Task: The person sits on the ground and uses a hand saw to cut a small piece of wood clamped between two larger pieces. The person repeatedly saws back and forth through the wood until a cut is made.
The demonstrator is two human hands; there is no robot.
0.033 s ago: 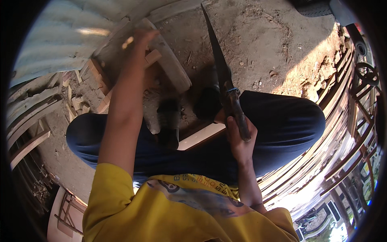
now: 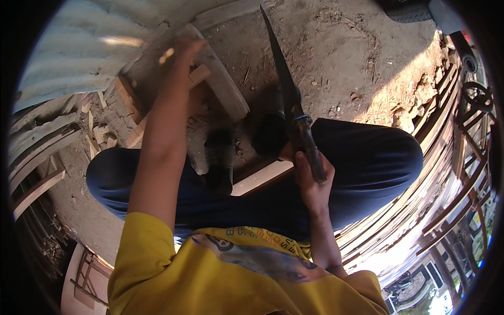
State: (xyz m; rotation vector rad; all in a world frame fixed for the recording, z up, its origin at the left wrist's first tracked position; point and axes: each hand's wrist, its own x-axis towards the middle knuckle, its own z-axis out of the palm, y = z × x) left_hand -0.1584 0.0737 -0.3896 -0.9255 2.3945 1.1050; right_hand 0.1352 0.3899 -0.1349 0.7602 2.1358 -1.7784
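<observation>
My right hand (image 2: 315, 176) is wrapped round the dark handle of a machete (image 2: 286, 86). Its long, tapering blade points away from me, and a blue band circles the handle near the blade. My left arm stretches far forward, with the left hand (image 2: 188, 50) beside a thick wooden plank (image 2: 226, 86) on the ground. Blur and dim light hide its fingers, so I cannot tell whether it grips anything. A short pale wood piece (image 2: 199, 75) shows next to my left wrist, touching or overlapping the plank.
A corrugated metal sheet (image 2: 79, 58) rises at the far left. Wood offcuts (image 2: 100, 134) lie beside my left knee. My dark shoes (image 2: 219, 157) stand on the dirt floor (image 2: 325, 58). Long boards (image 2: 388, 197) are stacked on the right, near a dark metal ring (image 2: 478, 96).
</observation>
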